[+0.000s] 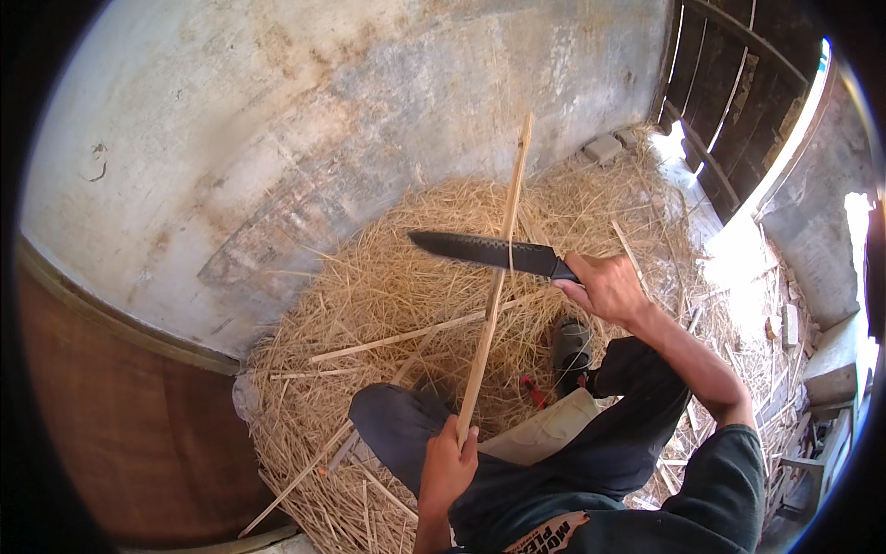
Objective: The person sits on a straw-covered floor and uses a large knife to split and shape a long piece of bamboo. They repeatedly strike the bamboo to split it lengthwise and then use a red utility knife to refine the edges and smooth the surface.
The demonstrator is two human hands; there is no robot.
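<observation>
My left hand (447,469) is closed round the lower end of a long, pale wooden strip (482,355), which slants up and away from me. In my right hand (607,288) is the handle of a large knife (461,247) with a dark blade. The blade points left and lies across the upper half of the strip, with a thin sliver of wood showing over it. A darker notch or knot marks the strip below the blade. My bent legs are under the strip, and a grey-green shoe (571,346) shows beneath my right forearm.
Straw and shavings (369,286) cover the floor, with loose wooden strips (397,340) on them. A stained wall (305,120) stands ahead and left. Brown board (129,397) is at the lower left. Slatted dark wood (729,92) and concrete blocks (604,148) are at the far right. Something red (533,391) lies near the shoe.
</observation>
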